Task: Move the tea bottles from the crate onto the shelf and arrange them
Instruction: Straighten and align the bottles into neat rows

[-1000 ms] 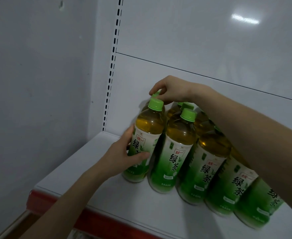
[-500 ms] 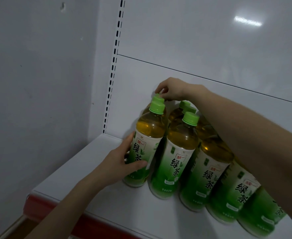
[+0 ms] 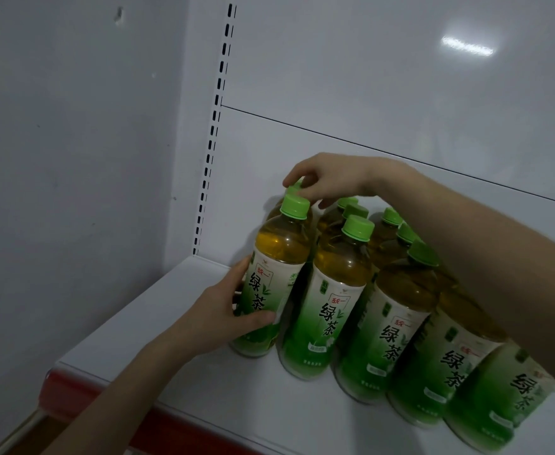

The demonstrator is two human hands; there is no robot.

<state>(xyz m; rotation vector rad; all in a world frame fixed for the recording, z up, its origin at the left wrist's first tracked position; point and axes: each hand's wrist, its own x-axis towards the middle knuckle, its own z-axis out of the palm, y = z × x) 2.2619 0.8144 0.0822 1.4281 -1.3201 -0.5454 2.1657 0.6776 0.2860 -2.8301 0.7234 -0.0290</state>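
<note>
Tea bottles [image 3: 335,307] stand upright in tight rows on the white shelf [image 3: 158,330], crowded toward its right and far side, with bare shelf to their left. The leftmost near bottle [image 3: 274,277] is held low by the left hand [image 3: 227,310]. It wraps the label from the left, thumb across the front and fingers curled round the far side.

Straight behind it stands another bottle, almost wholly hidden. The right hand [image 3: 332,182] reaches over the rows from the right and pinches that rear cap [image 3: 294,187] between thumb and fingertips.

So the two held bottles lie one behind the other, near to far, long axes vertical. Each hand is on the bottle closer to it. Any squaring-up likely means sliding this pair rightward against its neighbours or back toward the back panel [image 3: 302,142], keeping both upright.
</note>
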